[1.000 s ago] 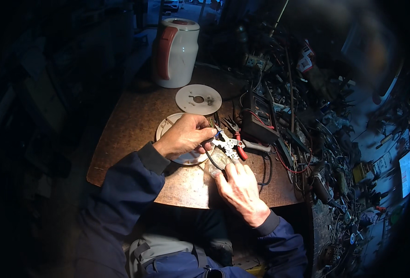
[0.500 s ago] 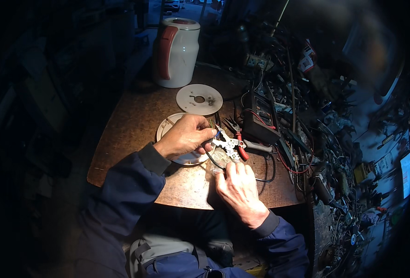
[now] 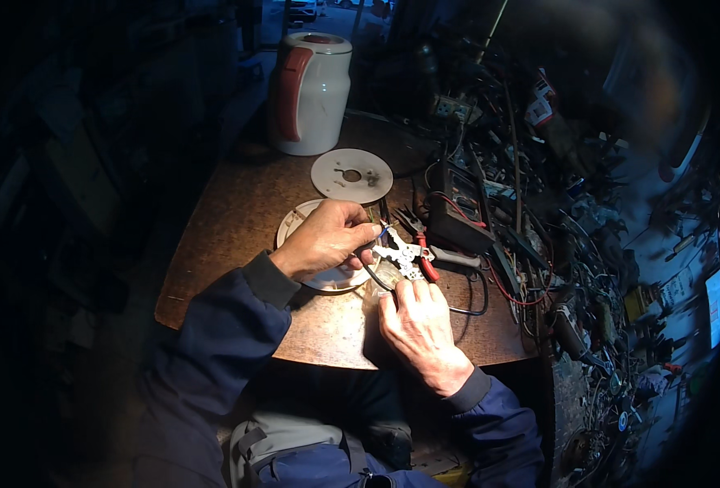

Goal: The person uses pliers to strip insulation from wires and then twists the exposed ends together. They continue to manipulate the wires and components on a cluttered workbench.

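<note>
Evidently, in the head view, the left hand [image 3: 327,240] has its grip pinched on the black cable [image 3: 378,278] near its coloured wires [image 3: 384,230], while the right hand [image 3: 419,329] curls closed around it lower down, above the desk [image 3: 319,335]. A hard pull between them could snap thin strands; the silvery tool [image 3: 409,259] and red-handled pliers [image 3: 428,267] lie close enough to snag it. The shallow pale dish [image 3: 288,222] sits partly under the left hand, contents mostly hidden. The white jug [image 3: 321,102] looks capped, its inside unseen.
</note>
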A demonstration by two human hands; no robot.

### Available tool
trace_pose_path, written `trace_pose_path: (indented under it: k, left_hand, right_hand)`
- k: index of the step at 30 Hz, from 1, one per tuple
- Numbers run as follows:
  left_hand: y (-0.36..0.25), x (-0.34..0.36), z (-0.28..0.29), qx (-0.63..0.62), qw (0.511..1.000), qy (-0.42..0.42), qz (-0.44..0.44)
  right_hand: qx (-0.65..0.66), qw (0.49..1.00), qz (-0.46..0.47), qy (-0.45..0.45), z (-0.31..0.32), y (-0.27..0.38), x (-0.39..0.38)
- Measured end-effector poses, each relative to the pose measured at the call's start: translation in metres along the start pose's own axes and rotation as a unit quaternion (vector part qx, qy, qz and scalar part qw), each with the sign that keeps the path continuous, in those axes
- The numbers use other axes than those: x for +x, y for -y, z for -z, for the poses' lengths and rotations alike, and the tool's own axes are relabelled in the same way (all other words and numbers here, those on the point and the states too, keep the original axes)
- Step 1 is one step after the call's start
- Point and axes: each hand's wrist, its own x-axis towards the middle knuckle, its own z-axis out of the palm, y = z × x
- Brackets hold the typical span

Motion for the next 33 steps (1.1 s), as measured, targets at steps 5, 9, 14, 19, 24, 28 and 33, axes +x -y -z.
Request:
trace_pose_path:
  k: [5, 9, 14, 19, 24, 28, 33]
  left_hand:
    - [-0.002, -0.001, -0.003, 0.022, 1.000, -0.008, -0.010]
    - [0.001, 0.000, -0.003, 0.022, 1.000, -0.011, -0.011]
    - [0.004, 0.003, -0.001, 0.008, 1.000, -0.009, -0.016]
    - [0.002, 0.002, 0.001, -0.004, 1.000, -0.023, -0.016]
    - [0.000, 0.000, -0.001, 0.016, 0.999, -0.017, -0.029]
    - [-0.003, -0.002, -0.004, 0.015, 0.999, -0.014, -0.029]
    - [-0.003, -0.002, -0.003, 0.016, 0.999, -0.025, -0.037]
  right_hand:
    - [0.023, 1.000, 0.003, 0.004, 0.003, -0.001, -0.002]
    - [0.029, 1.000, -0.004, -0.007, 0.000, -0.003, -0.003]
    - [0.054, 0.998, -0.019, 0.021, 0.003, -0.005, 0.001]
    - [0.043, 0.999, -0.020, 0.025, 0.000, -0.005, 0.005]
    - [0.009, 1.000, -0.019, 0.016, -0.001, -0.001, 0.001]
    - [-0.048, 0.999, -0.016, 0.015, -0.002, 0.001, 0.001]
    - [-0.067, 0.997, -0.031, 0.019, 0.008, 0.001, 0.007]
